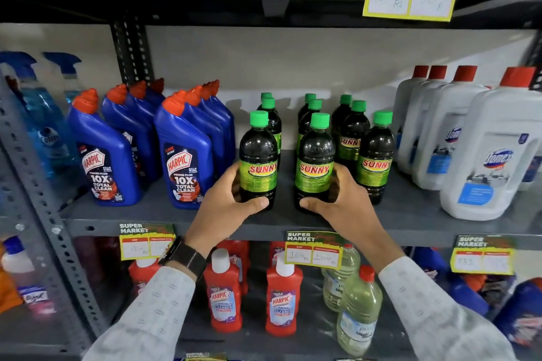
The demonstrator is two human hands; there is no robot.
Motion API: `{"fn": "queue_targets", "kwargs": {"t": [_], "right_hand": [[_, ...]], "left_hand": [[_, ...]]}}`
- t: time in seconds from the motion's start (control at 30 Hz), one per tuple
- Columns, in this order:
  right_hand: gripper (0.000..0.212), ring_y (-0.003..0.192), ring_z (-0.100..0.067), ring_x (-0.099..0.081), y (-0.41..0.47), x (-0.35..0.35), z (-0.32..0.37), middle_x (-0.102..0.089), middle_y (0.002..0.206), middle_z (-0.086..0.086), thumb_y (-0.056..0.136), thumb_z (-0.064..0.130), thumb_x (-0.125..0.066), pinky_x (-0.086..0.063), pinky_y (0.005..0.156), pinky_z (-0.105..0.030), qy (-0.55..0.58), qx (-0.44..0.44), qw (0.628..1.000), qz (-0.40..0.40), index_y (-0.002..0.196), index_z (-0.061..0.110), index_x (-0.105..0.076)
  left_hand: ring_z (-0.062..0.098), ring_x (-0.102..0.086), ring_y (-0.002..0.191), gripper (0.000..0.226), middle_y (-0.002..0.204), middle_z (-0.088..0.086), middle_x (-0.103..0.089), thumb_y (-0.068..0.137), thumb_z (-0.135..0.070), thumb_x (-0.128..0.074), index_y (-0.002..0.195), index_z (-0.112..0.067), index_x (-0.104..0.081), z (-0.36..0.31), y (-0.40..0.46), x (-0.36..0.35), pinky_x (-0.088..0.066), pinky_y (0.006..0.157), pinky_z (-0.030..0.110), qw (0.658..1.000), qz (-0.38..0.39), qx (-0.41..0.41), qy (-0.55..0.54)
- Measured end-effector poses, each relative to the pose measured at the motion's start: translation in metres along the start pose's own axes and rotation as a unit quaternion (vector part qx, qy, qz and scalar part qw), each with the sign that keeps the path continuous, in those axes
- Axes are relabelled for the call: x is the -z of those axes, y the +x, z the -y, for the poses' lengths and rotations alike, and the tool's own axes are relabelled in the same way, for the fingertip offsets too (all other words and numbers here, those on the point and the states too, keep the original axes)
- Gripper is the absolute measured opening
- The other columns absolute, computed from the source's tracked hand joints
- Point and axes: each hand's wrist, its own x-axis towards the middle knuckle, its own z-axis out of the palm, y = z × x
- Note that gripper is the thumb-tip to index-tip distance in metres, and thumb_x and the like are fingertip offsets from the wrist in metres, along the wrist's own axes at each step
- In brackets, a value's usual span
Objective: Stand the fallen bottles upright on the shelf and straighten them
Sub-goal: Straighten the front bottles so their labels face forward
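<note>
Several dark Sunny bottles with green caps stand upright in rows on the grey shelf (164,211). My left hand (225,202) grips the base of the front left Sunny bottle (258,155), thumb across its front. My right hand (343,199) grips the base of the front middle Sunny bottle (315,161) the same way. Both held bottles stand upright with labels facing me. A third front Sunny bottle (377,155) stands just right of my right hand, and more stand behind. I see no bottle lying down.
Blue Harpic bottles (181,149) crowd the shelf on the left, white Domex jugs (492,155) on the right. Price tags (313,249) hang from the shelf's front edge. Red Harpic bottles (224,293) and pale bottles (357,311) stand on the shelf below. A slotted steel upright (44,208) runs at left.
</note>
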Motion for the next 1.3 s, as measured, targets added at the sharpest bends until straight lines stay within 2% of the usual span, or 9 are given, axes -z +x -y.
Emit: {"fn": "queue_targets", "kwargs": {"t": [0.23, 0.6, 0.7, 0.8, 0.9, 1.0, 1.1, 1.17, 1.3], "right_hand": [[0.090, 0.110, 0.004, -0.058, -0.002, 0.002, -0.001, -0.059, 0.115, 0.032, 0.075, 0.037, -0.092, -0.042, 0.091, -0.014, 0.008, -0.003, 1.000, 0.004, 0.150, 0.026, -0.044], [0.095, 0.115, -0.003, -0.054, -0.015, -0.002, 0.010, -0.057, 0.121, 0.024, 0.082, 0.038, -0.087, -0.041, 0.094, -0.021, -0.012, 0.006, 1.000, -0.014, 0.159, 0.027, -0.032], [0.104, 0.126, 0.001, -0.051, -0.024, 0.008, 0.011, -0.055, 0.136, 0.022, 0.082, 0.043, -0.086, -0.043, 0.101, -0.022, 0.016, 0.011, 1.000, -0.022, 0.163, 0.027, -0.024], [0.076, 0.117, 0.009, -0.059, -0.037, 0.027, 0.003, -0.066, 0.133, 0.013, 0.087, 0.035, -0.081, -0.049, 0.094, -0.013, 0.024, 0.031, 0.987, -0.158, 0.153, 0.031, -0.044], [0.062, 0.109, 0.001, -0.062, -0.037, 0.050, -0.009, -0.067, 0.123, 0.002, 0.087, 0.018, -0.081, -0.054, 0.095, -0.024, -0.002, 0.034, 0.960, -0.277, 0.142, 0.023, -0.054], [0.083, 0.129, -0.025, -0.056, -0.020, 0.068, -0.027, -0.057, 0.143, -0.010, 0.082, 0.026, -0.087, -0.048, 0.107, -0.050, -0.057, -0.039, 0.970, -0.231, 0.152, 0.014, -0.042], [0.108, 0.141, -0.031, -0.048, 0.002, 0.081, -0.042, -0.049, 0.156, -0.014, 0.073, 0.035, -0.093, -0.041, 0.113, -0.048, -0.042, -0.105, 0.984, -0.140, 0.159, 0.012, -0.032], [0.115, 0.138, -0.030, -0.051, 0.014, 0.085, -0.049, -0.052, 0.154, -0.012, 0.068, 0.036, -0.097, -0.042, 0.111, -0.042, -0.018, -0.128, 0.987, -0.096, 0.159, 0.012, -0.031], [0.090, 0.122, -0.020, -0.063, 0.021, 0.085, -0.054, -0.064, 0.120, 0.007, 0.070, 0.024, -0.097, -0.047, 0.100, -0.033, 0.028, -0.107, 0.992, -0.057, 0.144, 0.016, -0.046]], "left_hand": [[-0.023, -0.055, 0.112, 0.089, 0.116, -0.044, -0.061, 0.079, -0.025, -0.087, 0.151, -0.043, -0.038, 0.000, -0.002, -0.004, -0.043, 0.090, 0.000, 1.000, 0.006, -0.018, 0.003], [-0.027, -0.050, 0.115, 0.097, 0.124, -0.045, -0.052, 0.085, -0.033, -0.082, 0.159, -0.045, -0.021, -0.013, -0.010, -0.005, -0.039, 0.096, 0.002, 0.999, 0.016, -0.025, 0.031], [-0.013, -0.049, 0.128, 0.091, 0.143, -0.028, -0.049, 0.089, -0.039, -0.078, 0.161, -0.036, -0.022, -0.024, -0.030, -0.011, -0.043, 0.107, 0.018, 0.994, -0.102, -0.040, 0.029], [0.001, -0.064, 0.115, 0.049, 0.129, -0.008, -0.068, 0.097, -0.025, -0.069, 0.144, -0.023, -0.055, -0.036, -0.060, -0.034, -0.057, 0.096, 0.028, 0.944, -0.287, -0.145, 0.071], [0.003, -0.067, 0.114, 0.043, 0.128, -0.005, -0.071, 0.100, -0.027, -0.063, 0.142, -0.022, -0.058, -0.056, -0.069, -0.063, -0.059, 0.095, 0.029, 0.954, -0.216, -0.182, 0.098], [0.013, -0.055, 0.136, 0.076, 0.153, 0.001, -0.055, 0.099, -0.041, -0.061, 0.162, -0.022, -0.024, -0.072, -0.057, -0.089, -0.048, 0.111, 0.036, 0.980, -0.114, -0.100, 0.126], [0.027, -0.062, 0.122, 0.094, 0.136, 0.012, -0.065, 0.098, -0.043, -0.062, 0.164, -0.020, 0.000, -0.076, -0.044, -0.108, -0.047, 0.095, 0.033, 0.986, -0.072, -0.027, 0.145], [0.024, -0.055, 0.134, 0.096, 0.151, 0.006, -0.056, 0.097, -0.038, -0.065, 0.164, -0.024, 0.003, -0.077, -0.039, -0.115, -0.044, 0.105, 0.035, 0.989, -0.067, -0.005, 0.129], [0.016, -0.041, 0.146, 0.091, 0.161, -0.006, -0.042, 0.094, -0.027, -0.069, 0.163, -0.027, -0.010, -0.078, -0.030, -0.119, -0.033, 0.114, 0.030, 0.989, -0.077, -0.013, 0.122]]}}
